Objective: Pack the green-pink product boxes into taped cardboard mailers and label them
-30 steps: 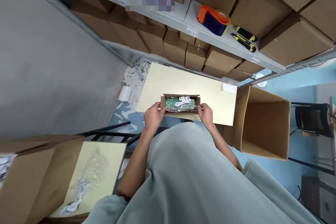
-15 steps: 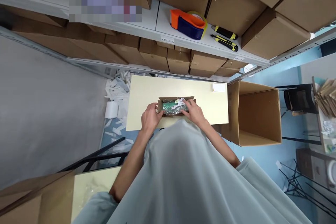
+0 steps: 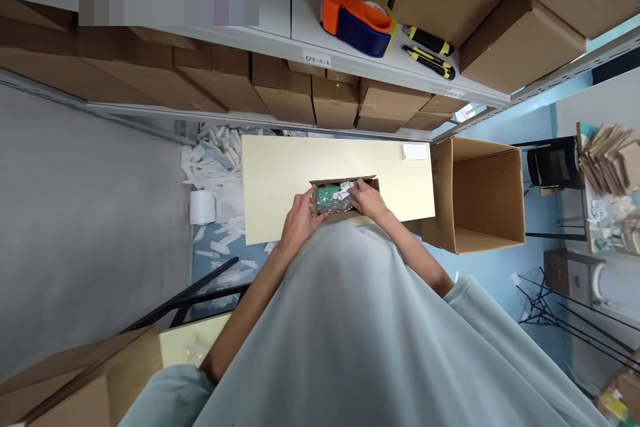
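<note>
A small open cardboard box [image 3: 345, 216] sits at the near side of the cream table [image 3: 280, 167]. Inside it lies a green item in clear bubble wrap [image 3: 327, 198], with a crumpled white printed paper [image 3: 344, 191] on top. My left hand [image 3: 300, 217] grips the box's left end, thumb at the near wall and fingers along the end flap. My right hand [image 3: 367, 199] reaches into the right part of the box, its fingers curled at the paper's edge; it covers that part of the contents, and the fingertips are partly hidden.
A small white box [image 3: 414, 152] lies at the table's far right corner. A large open carton [image 3: 487, 200] stands to the right. Above, a shelf holds a tape dispenser [image 3: 357, 23], utility knives [image 3: 429, 52] and cartons. Paper scraps [image 3: 220, 167] and a white roll [image 3: 203, 207] are left.
The box has shifted slightly right on the table, both hands moving with it. My right fingers now sit further in over the contents. The view has also shifted a little.
</note>
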The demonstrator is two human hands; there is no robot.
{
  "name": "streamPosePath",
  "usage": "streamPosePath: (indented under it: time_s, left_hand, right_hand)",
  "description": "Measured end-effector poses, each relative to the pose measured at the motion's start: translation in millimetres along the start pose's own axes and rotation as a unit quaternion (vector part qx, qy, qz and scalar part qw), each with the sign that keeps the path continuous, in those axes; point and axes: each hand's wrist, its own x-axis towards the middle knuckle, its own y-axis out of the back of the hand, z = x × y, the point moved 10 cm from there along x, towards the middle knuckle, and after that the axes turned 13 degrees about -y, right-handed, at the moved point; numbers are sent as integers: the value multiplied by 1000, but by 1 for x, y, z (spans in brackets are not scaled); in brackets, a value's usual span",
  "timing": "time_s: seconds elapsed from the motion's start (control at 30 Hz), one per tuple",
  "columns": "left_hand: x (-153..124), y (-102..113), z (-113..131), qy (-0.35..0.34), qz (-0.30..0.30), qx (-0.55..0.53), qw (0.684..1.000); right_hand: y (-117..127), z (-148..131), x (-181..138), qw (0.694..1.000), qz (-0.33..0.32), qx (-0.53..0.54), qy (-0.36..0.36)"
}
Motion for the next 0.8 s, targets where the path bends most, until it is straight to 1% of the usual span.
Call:
streamPosePath:
  time_s: [0.07,0.13,0.23,0.3,0.37,0.4,0.43,0.47,0.53,0.63,0.7,0.8]
  left_hand:
    - [-6,-9,1,-16,-29,-12,999]
    - [-9,-16,7,-38,-45,-2,998]
    - [-6,-24,22,-73,-59,26,995]
    - [0,-30,30,-80,-72,44,993]
    - [7,-35,37,-85,-80,61,991]
    - [11,-37,40,-91,-83,70,990]
    - [14,-39,43,-100,-87,78,988]
    - [18,-42,46,-108,-93,85,986]
    - [23,-49,48,-119,-111,101,981]
    - [31,-60,48,-118,-140,121,976]
    - [35,-65,48,-112,-153,132,973]
    - [41,-69,49,-104,-161,158,969]
  right_hand:
    - [1,2,-7,1000,13,24,3]
    - [5,6,-17,998,30,57,8]
    - [20,22,-39,989,84,119,6]
    - [34,49,-52,975,144,167,-41]
    - [39,83,-60,953,178,214,-121]
    - [36,97,-62,943,174,237,-156]
    - [29,106,-61,937,155,258,-179]
    - [22,111,-59,934,129,276,-188]
    - [8,106,-52,933,81,304,-174]
    - [-3,81,-43,941,48,313,-124]
    - [-9,63,-38,954,33,283,-100]
    - [-17,45,-30,978,19,187,-89]
